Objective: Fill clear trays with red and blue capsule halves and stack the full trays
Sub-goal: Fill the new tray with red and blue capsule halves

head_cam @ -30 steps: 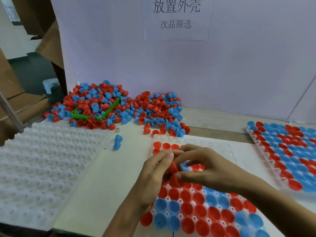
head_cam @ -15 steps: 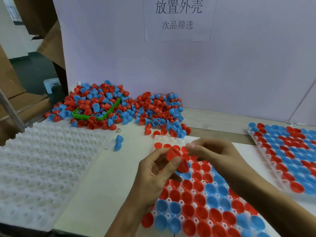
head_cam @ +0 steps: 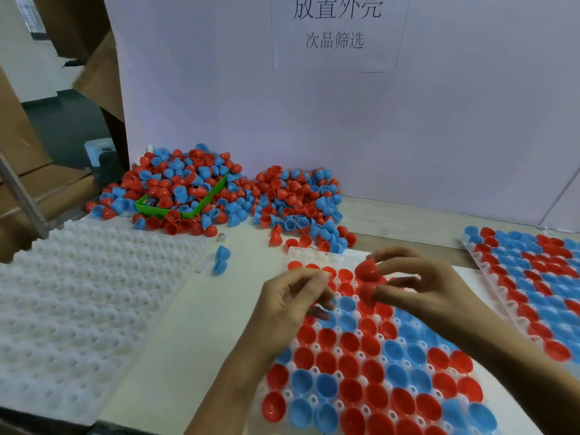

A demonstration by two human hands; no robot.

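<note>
A clear tray (head_cam: 309,255) lies in front of me, most of its cups filled with red and blue capsule halves. Above its far part my right hand (head_cam: 417,284) pinches two red capsule halves (head_cam: 367,271), one at the upper fingertips and one lower, against the thumb. My left hand (head_cam: 292,301) hovers just to the left over the tray, fingers curled; I see nothing in it. A loose pile of red and blue halves (head_cam: 295,199) lies against the back wall.
A green bin (head_cam: 185,211) sits buried in the left pile of halves. A stack of empty white trays (head_cam: 78,302) fills the left side. A full tray (head_cam: 530,277) rests at the right edge. Two blue halves (head_cam: 221,259) lie loose between the trays.
The two hands have drawn apart. My right hand moved right and up with the red halves, and my left hand let go and dropped back to the left.
</note>
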